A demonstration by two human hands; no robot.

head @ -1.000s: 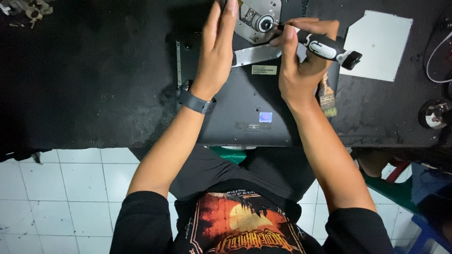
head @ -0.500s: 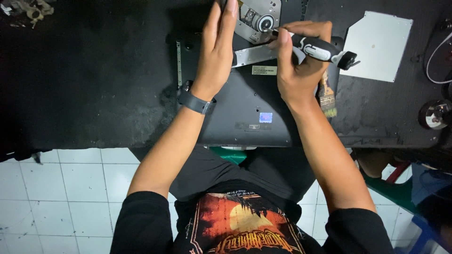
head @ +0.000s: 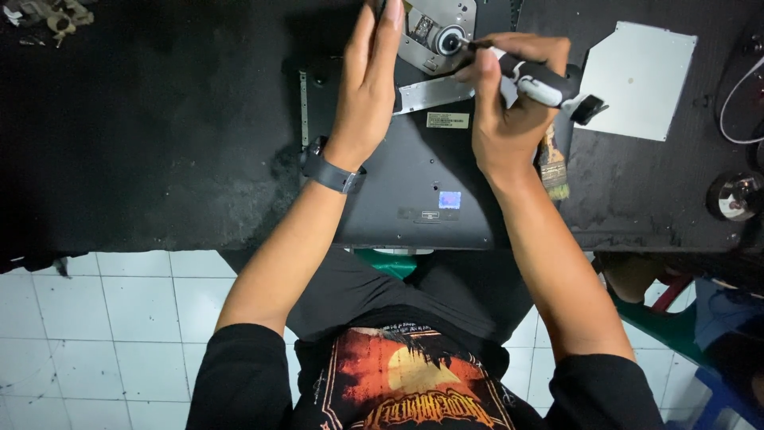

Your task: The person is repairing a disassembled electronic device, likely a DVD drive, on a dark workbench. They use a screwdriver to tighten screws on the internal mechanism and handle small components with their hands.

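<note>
A dark laptop (head: 414,183) lies bottom-up on the black work table (head: 159,135). At its far edge sits a metal optical drive mechanism (head: 436,32) with a round hub. My left hand (head: 368,87) lies flat, fingers straight, pressing on the drive and the laptop; a dark watch is on that wrist. My right hand (head: 509,111) grips a black and white screwdriver (head: 541,80), its tip at the drive's hub. A silver metal strip (head: 434,91) lies between the two hands.
A grey metal drive cover plate (head: 637,80) lies to the right on the table. A small brush (head: 555,167) rests by my right wrist. A round metal part (head: 736,195) and a white cable (head: 736,103) are at far right; small parts (head: 48,16) at far left.
My right hand and the screwdriver have shifted slightly up and left, bringing the tip onto the drive's hub. My left hand has stayed pressed in place.
</note>
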